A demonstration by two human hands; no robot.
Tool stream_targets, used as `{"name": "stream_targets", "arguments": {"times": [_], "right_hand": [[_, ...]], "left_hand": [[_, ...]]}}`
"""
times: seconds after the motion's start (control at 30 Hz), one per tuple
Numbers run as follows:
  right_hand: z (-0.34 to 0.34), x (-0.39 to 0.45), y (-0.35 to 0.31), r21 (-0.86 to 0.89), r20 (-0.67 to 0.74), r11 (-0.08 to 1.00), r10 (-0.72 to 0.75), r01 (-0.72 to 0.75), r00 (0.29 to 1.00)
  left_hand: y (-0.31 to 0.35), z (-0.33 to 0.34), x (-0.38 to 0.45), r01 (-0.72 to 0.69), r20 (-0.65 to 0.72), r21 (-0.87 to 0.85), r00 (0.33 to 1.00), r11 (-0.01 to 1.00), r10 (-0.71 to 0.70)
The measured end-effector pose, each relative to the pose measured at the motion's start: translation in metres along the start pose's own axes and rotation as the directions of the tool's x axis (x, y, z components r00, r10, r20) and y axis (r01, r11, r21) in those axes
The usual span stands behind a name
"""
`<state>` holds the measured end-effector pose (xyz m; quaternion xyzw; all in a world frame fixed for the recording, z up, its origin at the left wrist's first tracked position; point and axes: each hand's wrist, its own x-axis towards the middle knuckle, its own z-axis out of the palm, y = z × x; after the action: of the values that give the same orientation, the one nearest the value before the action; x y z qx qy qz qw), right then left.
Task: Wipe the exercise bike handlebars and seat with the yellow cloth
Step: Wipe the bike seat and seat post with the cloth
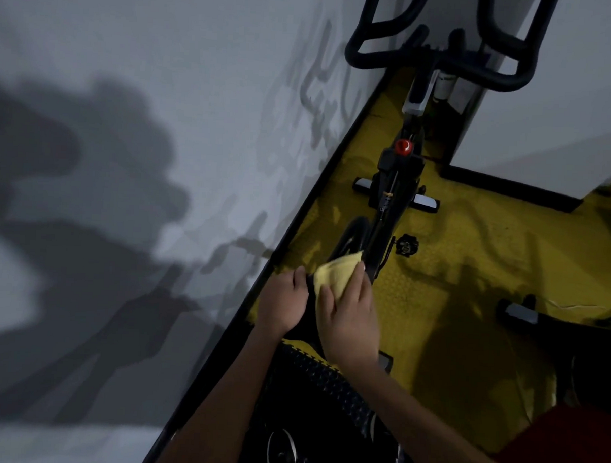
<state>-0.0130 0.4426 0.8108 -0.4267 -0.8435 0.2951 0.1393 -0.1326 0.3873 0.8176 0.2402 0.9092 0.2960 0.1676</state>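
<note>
Cloth (337, 273): soft, light, folded | right hand (349, 317) fingers spread, pressing it on seat (307, 312) | left hand (282, 300) curls round seat, 9 o'clock | handlebars (441, 51) at 12.

Both forearms bare, no sleeves in view. Left hand (282, 302) and right hand (349, 313) without rings or watch. Red garment (567, 449) at lower right.
</note>
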Motion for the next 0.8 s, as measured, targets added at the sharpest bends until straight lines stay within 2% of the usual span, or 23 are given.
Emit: {"name": "stream_targets", "arguments": {"times": [0.13, 0.27, 0.33, 0.4, 0.47, 0.53, 0.63, 0.7, 0.8], "right_hand": [[0.003, -0.011, 0.004, 0.013, -0.012, 0.999, -0.05, 0.05, 0.999], [0.002, 0.044, -0.009, 0.158, 0.009, 0.987, 0.034, -0.035, 0.999], [0.003, 0.08, -0.011, 0.203, -0.031, 0.978, 0.051, -0.043, 0.998], [0.006, 0.107, -0.009, 0.039, -0.119, 0.998, -0.052, 0.057, 0.992], [0.004, 0.123, -0.006, -0.164, -0.131, 0.967, -0.218, 0.196, 0.967], [-0.006, 0.14, -0.002, -0.295, -0.022, 0.895, -0.355, 0.333, 0.935], [-0.027, 0.165, -0.003, -0.392, 0.251, 0.741, -0.484, 0.545, 0.839], [-0.037, 0.178, -0.01, -0.406, 0.423, 0.637, -0.504, 0.655, 0.753], [-0.04, 0.188, -0.013, -0.413, 0.519, 0.545, -0.518, 0.73, 0.68]], "left_hand": [[0.001, 0.0, 0.001, 0.006, -0.008, -0.003, 1.0, 1.0, -0.006], [-0.002, 0.002, 0.004, -0.022, -0.019, -0.034, 1.0, 0.999, 0.021], [-0.003, 0.003, 0.001, -0.035, -0.044, -0.048, 0.998, 0.998, 0.033], [-0.001, 0.003, -0.002, 0.001, -0.062, -0.055, 0.998, 0.998, -0.005], [0.001, 0.002, -0.003, 0.061, -0.064, -0.02, 0.996, 0.998, -0.063], [0.003, 0.002, -0.005, 0.094, -0.071, 0.023, 0.993, 0.995, -0.092], [0.005, 0.003, -0.01, 0.138, -0.111, 0.061, 0.985, 0.989, -0.13], [0.007, 0.003, -0.01, 0.182, -0.111, 0.061, 0.978, 0.981, -0.175], [0.011, 0.004, -0.012, 0.203, -0.107, 0.087, 0.975, 0.975, -0.193]]}}
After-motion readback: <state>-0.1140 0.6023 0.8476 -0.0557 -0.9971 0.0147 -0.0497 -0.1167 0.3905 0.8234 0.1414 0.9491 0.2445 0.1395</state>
